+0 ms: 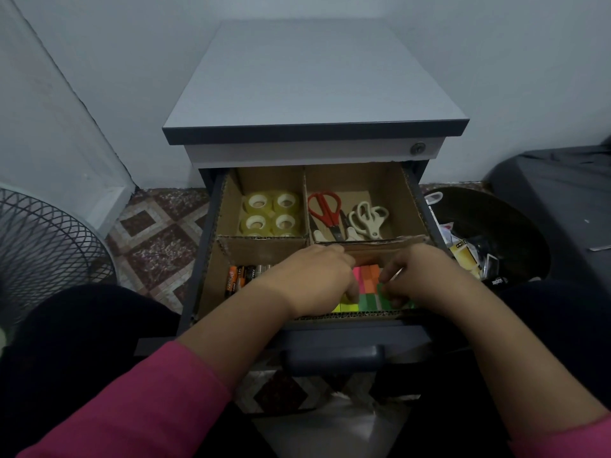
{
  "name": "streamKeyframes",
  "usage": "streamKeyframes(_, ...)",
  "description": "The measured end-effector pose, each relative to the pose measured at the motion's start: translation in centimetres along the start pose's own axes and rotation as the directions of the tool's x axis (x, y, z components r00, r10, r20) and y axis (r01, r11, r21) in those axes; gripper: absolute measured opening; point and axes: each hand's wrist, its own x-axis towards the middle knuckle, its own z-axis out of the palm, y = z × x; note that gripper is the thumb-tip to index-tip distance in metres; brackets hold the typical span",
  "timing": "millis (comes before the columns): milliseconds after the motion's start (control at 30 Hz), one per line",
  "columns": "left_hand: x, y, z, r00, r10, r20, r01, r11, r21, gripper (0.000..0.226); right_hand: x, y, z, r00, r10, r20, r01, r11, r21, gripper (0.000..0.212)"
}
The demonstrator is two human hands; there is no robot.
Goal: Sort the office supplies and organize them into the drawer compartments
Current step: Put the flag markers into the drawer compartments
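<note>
wire basket (pixel 49 239), patterned floor tiles (pixel 158 239)

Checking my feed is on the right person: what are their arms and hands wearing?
Both hands, left hand and right hand, are bare: no gloves visible. Forearms are uncovered. Pink sleeves, left sleeve and right sleeve, are pushed up towards the elbows.

This looks like a corner of a home office or small workroom. At twelve o'clock a grey laminate pedestal cabinet with a dark edge band (pixel 314 94) stands against a plain pale painted wall (pixel 132 44), a round keyhole lock (pixel 418 148) on its front. Its open top drawer lined with brown cardboard dividers (pixel 305 206) holds stationery. Underfoot lies patterned red-and-white stone tile flooring (pixel 158 239). At nine o'clock sits a black wire-mesh wastebasket (pixel 43 246); at three o'clock, a round black bin of scraps (pixel 509 226).
</note>
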Motion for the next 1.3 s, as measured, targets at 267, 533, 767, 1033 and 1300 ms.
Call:
streamKeyframes(267, 0.04, 0.04, -0.01, 1.000, 0.005, -0.010, -0.005, 1.000, 0.010, 0.041, -0.11, -0.28, 0.60, 0.996, -0.067, -0.050, 0.056, 0.979, -0.197, 0.015)
streamKeyframes(533, 0.10, 0.03, -0.01, 1.000, 0.010, -0.010, -0.010, 1.000, 0.019, 0.040, 0.01, 0.07, 0.57, 0.995, -0.099, -0.024, 0.090, 0.966, -0.243, 0.019)
streamKeyframes(767, 0.08, -0.02, 0.11, 1.000, 0.004, -0.012, -0.004, 1.000, 0.011, 0.041, 0.20, 0.01, 0.50, 0.984, -0.172, 0.054, 0.181, 0.930, -0.321, 0.026)
streamKeyframes(1033, 0.10, 0.01, -0.20, 1.000, 0.007, 0.006, -0.007, 1.000, 0.009, 0.050, 0.39, 0.15, 0.56, 0.986, -0.158, 0.049, 0.165, 0.930, -0.329, 0.026)
streamKeyframes(1300, 0.20, 0.57, -0.62, 0.998, 0.022, 0.062, -0.026, 0.997, 0.078, 0.052, 0.67, 0.28, 0.67, 0.987, -0.152, 0.057, 0.162, 0.936, -0.314, 0.024)
